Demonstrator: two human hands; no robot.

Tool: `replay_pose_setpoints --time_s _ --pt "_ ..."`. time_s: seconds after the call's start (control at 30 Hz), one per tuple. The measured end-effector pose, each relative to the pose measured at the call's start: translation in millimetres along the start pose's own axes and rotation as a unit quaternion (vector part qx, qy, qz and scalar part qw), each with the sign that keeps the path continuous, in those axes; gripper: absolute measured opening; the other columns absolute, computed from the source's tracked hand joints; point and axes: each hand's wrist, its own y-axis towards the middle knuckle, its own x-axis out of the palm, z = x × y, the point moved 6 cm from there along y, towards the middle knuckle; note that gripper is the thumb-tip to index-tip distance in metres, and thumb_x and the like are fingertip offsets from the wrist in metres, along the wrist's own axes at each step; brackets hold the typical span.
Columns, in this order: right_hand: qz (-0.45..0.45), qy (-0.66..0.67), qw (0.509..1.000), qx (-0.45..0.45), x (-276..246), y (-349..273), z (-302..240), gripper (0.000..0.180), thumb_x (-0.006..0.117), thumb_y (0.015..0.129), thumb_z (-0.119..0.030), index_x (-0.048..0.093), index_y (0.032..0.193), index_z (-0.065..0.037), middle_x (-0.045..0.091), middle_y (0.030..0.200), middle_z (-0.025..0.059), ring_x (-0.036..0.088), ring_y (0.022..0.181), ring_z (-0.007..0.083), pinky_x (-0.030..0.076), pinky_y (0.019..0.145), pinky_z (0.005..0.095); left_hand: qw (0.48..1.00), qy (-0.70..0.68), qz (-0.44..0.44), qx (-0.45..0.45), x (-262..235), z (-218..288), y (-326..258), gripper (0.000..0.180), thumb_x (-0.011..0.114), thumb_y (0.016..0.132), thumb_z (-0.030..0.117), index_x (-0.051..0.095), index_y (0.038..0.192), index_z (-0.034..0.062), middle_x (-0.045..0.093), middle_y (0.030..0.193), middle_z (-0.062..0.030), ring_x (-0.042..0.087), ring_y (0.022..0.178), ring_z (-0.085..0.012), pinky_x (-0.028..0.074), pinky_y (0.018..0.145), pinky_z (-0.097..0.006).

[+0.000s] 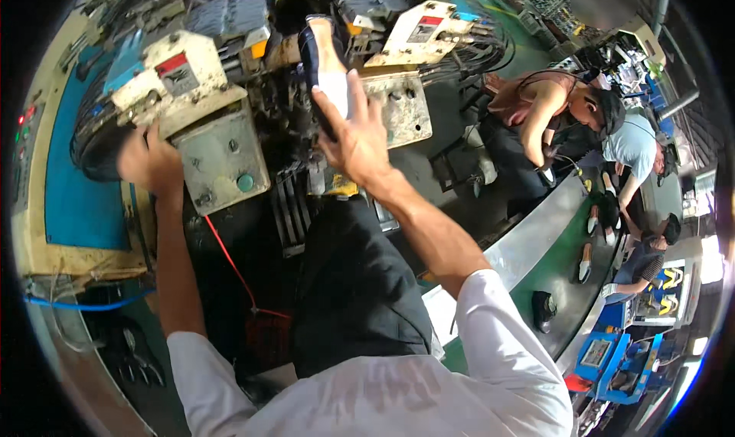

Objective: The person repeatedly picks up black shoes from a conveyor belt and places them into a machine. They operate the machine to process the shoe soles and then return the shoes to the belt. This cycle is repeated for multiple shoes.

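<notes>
A dark shoe [309,58] with a tan and white underside lies sole up at the middle of the machine. My right hand [360,142] is closed on its near end, thumb on one side and fingers along the pale sole. My left hand [151,161] is at the machine's left side, beside a rounded black thing [103,154] whose kind I cannot make out. Motion smears its fingers, so I cannot see whether they grip anything. Between my hands is a worn metal plate [222,161] with a green round button.
Cream machine blocks [178,77] flank the shoe, with hoses behind. A blue panel [84,177] stands at left. To the right, a conveyor [566,272] carries several shoes, and a co-worker [555,108] bends over a shoe. A red cord [230,261] hangs below.
</notes>
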Motion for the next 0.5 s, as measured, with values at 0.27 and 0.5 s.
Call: replay_pose_setpoints --time_s 0.27,0.5 --pt "0.005 0.018 1.0 -0.021 11.6 -3.5 -9.9 0.085 0.085 0.081 -0.019 0.052 0.158 -0.03 0.022 0.168 0.0371 0.051 0.123 0.0568 0.053 0.103 0.0587 0.999 -0.032 0.024 0.019 -1.9 -10.8 -7.8 0.023 0.069 0.087 0.014 0.077 0.106 0.0253 0.072 0.119 0.0058 0.064 0.115 -0.0227 0.041 0.105 -0.046" --pt "0.04 0.001 0.999 -0.034 23.4 -2.1 -23.7 0.069 0.069 0.09 -0.017 0.053 0.157 -0.028 0.026 0.168 0.0348 0.046 0.129 0.0623 0.056 0.099 0.0631 0.996 -0.08 0.033 0.023 -11.4 -7.2 -1.5 0.019 0.072 0.085 0.01 0.077 0.1 0.0207 0.072 0.113 0.0047 0.064 0.111 -0.0227 0.041 0.105 -0.046"
